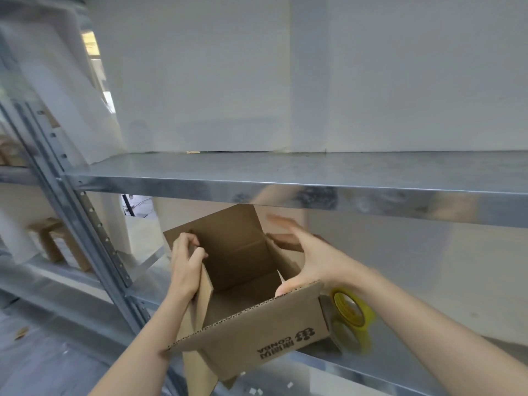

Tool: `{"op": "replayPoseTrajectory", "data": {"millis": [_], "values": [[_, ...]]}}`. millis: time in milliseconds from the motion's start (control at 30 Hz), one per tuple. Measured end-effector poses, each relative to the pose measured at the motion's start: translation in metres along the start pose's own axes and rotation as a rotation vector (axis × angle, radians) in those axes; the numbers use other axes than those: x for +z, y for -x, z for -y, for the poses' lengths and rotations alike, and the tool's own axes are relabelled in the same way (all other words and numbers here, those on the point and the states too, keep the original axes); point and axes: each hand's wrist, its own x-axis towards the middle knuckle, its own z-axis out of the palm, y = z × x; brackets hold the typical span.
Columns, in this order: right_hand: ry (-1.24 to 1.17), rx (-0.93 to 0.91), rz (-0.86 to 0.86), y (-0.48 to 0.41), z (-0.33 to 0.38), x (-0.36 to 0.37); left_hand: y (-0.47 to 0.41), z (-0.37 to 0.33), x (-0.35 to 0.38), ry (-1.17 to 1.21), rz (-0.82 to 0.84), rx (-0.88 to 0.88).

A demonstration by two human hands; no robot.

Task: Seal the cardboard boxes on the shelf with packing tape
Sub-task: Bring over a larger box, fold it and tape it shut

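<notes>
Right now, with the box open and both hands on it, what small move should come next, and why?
Probably fold the flaps shut. The cardboard box stands open on the shelf, the left hand gripping its left flap and the right hand spread at its right side. The yellow tape roll waits beside it, and tape needs closed flaps.

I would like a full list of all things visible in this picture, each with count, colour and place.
open brown cardboard box: one, brown, flaps up, on the lower shelf edge, between both hands
yellow-cored roll of packing tape: one, yellow, around the right wrist, beside the box
grey metal shelving rack: one, silver-grey, two boards and an upright post visible
small cardboard stool-like shape: one, brown, far left behind the post
white wall panels: white, behind the upper shelf
left hand: one, grip shut on the left flap
right hand: one, open, at the right flap
</notes>
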Motion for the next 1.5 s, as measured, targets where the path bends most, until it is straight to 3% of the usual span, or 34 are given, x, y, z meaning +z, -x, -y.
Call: {"op": "replayPoseTrajectory", "data": {"millis": [233,400,667,800,933,1033,1233,1400,1500], "values": [[0.151,0.138,0.36,-0.012,-0.011,0.014,0.001,0.008,-0.001,0.069,0.017,-0.013],[0.036,0.196,0.368,-0.023,-0.018,0.02,0.004,0.012,0.001,0.189,0.029,-0.082],[0.368,0.146,0.517,-0.035,-0.027,0.026,0.006,0.045,0.001,-0.296,0.268,0.036],[0.421,0.14,0.508,-0.037,-0.03,0.026,0.02,0.04,0.001,-0.534,0.189,0.033],[0.387,0.174,0.495,-0.031,-0.04,0.025,0.029,0.03,0.002,-0.419,0.018,-0.153],[0.333,0.234,0.503,-0.026,-0.045,0.022,0.036,0.03,0.003,-0.303,-0.015,-0.271],[0.175,0.337,0.474,-0.024,-0.058,0.031,0.046,0.042,-0.001,-0.115,-0.091,-0.271],[0.125,0.341,0.409,-0.024,-0.065,0.04,0.061,0.045,-0.017,0.126,-0.006,-0.278],[0.077,0.397,0.387,-0.02,-0.062,0.046,0.074,0.045,-0.026,0.26,0.114,-0.421]]}}
